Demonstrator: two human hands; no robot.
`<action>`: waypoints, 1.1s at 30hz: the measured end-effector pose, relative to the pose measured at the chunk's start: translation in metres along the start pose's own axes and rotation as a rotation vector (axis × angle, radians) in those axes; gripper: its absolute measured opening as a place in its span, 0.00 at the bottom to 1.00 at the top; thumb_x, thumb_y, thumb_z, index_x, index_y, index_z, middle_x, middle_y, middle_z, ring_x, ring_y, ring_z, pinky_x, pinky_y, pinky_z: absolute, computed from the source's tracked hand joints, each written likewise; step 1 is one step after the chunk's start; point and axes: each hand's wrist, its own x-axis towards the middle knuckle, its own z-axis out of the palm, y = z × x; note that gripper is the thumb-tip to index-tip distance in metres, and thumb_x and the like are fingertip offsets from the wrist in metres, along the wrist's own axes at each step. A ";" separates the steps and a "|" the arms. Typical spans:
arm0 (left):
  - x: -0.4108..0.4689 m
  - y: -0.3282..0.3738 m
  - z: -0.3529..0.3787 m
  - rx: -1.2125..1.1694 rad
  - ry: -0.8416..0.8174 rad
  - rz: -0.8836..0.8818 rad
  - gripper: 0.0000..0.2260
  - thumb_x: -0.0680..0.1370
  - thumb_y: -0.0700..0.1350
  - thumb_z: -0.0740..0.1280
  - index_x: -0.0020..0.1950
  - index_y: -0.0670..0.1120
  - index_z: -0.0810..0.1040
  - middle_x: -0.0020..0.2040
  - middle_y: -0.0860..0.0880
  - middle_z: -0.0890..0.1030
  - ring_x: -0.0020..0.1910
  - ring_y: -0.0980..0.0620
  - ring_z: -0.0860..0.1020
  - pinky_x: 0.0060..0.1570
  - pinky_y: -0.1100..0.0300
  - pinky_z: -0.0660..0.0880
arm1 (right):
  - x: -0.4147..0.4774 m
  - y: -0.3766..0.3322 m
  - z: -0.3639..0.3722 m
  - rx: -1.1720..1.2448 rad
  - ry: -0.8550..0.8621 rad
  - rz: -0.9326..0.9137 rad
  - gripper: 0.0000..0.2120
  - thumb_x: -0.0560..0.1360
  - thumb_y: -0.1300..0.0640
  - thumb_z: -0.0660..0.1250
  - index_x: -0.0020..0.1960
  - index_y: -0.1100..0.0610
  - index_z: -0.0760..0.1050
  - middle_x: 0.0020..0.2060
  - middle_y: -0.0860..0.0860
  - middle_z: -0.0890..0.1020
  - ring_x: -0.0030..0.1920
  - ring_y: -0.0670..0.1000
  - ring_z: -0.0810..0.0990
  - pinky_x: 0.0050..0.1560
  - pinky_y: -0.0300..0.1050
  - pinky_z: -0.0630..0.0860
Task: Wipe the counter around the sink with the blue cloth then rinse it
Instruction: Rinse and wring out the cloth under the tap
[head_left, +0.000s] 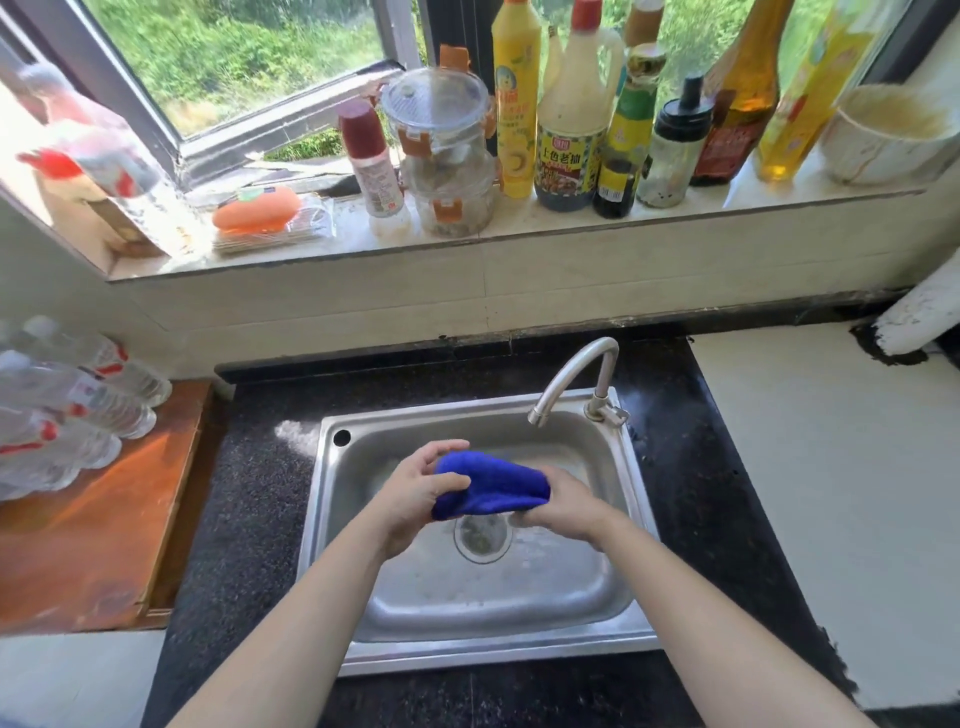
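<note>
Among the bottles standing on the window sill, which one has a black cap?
The short clear bottle, between the green-labelled bottle and the tall brown bottle. No other cap in view is black.

We see the blue cloth (493, 486) bunched into a thick roll and held crosswise over the drain of the steel sink (467, 608). Our left hand (410, 499) grips its left end and our right hand (566, 506) grips its right end. The black speckled counter (249, 519) surrounds the sink, with a pale patch beside the sink's far left corner.
</note>
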 end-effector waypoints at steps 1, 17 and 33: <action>-0.002 -0.002 -0.002 0.010 -0.015 0.000 0.20 0.70 0.37 0.72 0.62 0.48 0.79 0.51 0.45 0.84 0.45 0.48 0.81 0.44 0.54 0.78 | -0.006 -0.004 -0.003 0.128 -0.073 0.053 0.15 0.68 0.63 0.73 0.53 0.52 0.80 0.42 0.54 0.81 0.43 0.50 0.77 0.48 0.52 0.80; -0.012 -0.006 0.000 0.477 -0.195 -0.039 0.22 0.67 0.39 0.76 0.40 0.49 0.60 0.34 0.50 0.68 0.29 0.51 0.66 0.27 0.60 0.61 | -0.030 -0.027 0.004 0.264 0.268 0.087 0.09 0.84 0.51 0.60 0.61 0.51 0.73 0.43 0.47 0.77 0.38 0.46 0.72 0.39 0.39 0.70; -0.014 -0.028 -0.001 0.004 0.048 0.036 0.14 0.77 0.35 0.71 0.55 0.45 0.68 0.41 0.42 0.76 0.26 0.50 0.67 0.25 0.61 0.62 | -0.026 -0.037 0.046 0.746 0.434 0.146 0.15 0.79 0.44 0.68 0.53 0.56 0.77 0.33 0.48 0.79 0.30 0.45 0.74 0.34 0.38 0.70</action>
